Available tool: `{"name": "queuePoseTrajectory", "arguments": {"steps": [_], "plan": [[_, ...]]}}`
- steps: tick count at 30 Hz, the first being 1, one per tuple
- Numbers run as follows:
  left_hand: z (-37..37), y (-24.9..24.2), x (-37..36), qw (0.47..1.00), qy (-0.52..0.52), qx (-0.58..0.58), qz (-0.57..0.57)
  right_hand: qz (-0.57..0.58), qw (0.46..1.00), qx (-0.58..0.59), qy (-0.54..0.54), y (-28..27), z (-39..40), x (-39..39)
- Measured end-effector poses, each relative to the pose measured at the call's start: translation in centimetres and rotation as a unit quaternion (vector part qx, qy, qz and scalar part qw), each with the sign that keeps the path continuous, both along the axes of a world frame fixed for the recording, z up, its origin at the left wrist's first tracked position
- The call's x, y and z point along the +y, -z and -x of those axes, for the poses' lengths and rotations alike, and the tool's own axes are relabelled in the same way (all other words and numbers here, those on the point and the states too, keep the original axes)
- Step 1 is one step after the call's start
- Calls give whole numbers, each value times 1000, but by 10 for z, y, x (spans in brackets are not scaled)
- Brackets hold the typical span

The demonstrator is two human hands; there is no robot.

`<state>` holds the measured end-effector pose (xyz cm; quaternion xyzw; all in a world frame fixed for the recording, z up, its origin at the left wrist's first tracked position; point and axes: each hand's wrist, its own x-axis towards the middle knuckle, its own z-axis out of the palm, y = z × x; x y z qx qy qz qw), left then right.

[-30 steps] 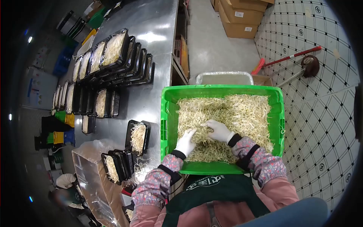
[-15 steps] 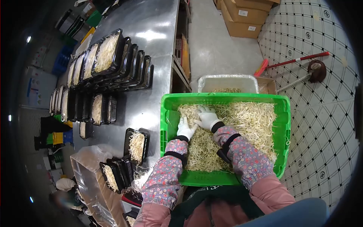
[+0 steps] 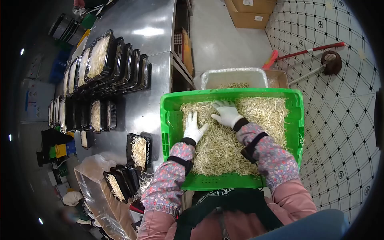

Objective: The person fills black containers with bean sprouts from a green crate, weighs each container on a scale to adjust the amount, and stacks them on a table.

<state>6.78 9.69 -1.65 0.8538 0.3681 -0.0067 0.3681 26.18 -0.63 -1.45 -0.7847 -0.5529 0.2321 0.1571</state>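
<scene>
Bean sprouts (image 3: 224, 154) fill a green plastic crate (image 3: 232, 183) in front of me. My left hand (image 3: 193, 129), in a white glove, rests on the sprouts near the crate's left wall, fingers stretched out and thumb apart. Farther right and toward the far wall, my right hand (image 3: 228, 114), also gloved in white, lies over the sprouts with its fingers spread. Its fingertips touch the sprouts. Neither hand grips anything.
Left of the crate, a steel table (image 3: 156, 72) carries stacks of black trays (image 3: 100, 58) filled with sprouts. A single filled tray (image 3: 139, 152) stands nearer. Beyond the crate are a white tub (image 3: 234, 76) and cardboard boxes (image 3: 250, 20). A red-handled tool (image 3: 312, 52) lies on the tiled floor.
My right hand has moved right, away from my left hand. The dark hollow in the middle of the sprouts now looks covered and more level. The view has shifted slightly.
</scene>
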Motion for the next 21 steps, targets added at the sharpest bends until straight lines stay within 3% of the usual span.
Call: {"name": "queuePoseTrajectory", "arguments": {"steps": [1, 2, 3, 5, 6, 7, 9, 11, 17, 19, 21], "plan": [[-1, 13, -6, 999, 0, 45, 20, 21, 998, -60, 15, 4, 7, 3], [4, 9, -19, 988, 55, 125, 70, 55, 997, -52, -17, -6, 17, -3], [16, -3, -35, 976, 142, 157, 46, 88, 994, -45, -48, -19, 31, -15], [51, -26, -61, 950, 270, 148, 53, 35, 980, -70, -183, -13, 63, -62], [64, -48, -71, 940, 308, 137, 58, 52, 971, -13, -233, -34, 69, -86], [77, -62, -71, 913, 365, 157, 88, -17, 961, -33, -275, -41, 75, -117], [93, -80, -65, 868, 422, 219, 144, 15, 941, 57, -333, -65, 65, -148], [109, -84, -58, 911, 362, 156, 121, 23, 951, -28, -308, -87, 50, -164], [76, -68, -83, 917, 269, 280, 95, 36, 943, -77, -322, -71, 93, -146], [58, -72, -90, 902, 273, 327, 71, 17, 951, -61, -304, -53, 109, -133], [65, -56, -85, 927, 224, 290, 86, 27, 974, 131, -181, -39, 114, -121]]}}
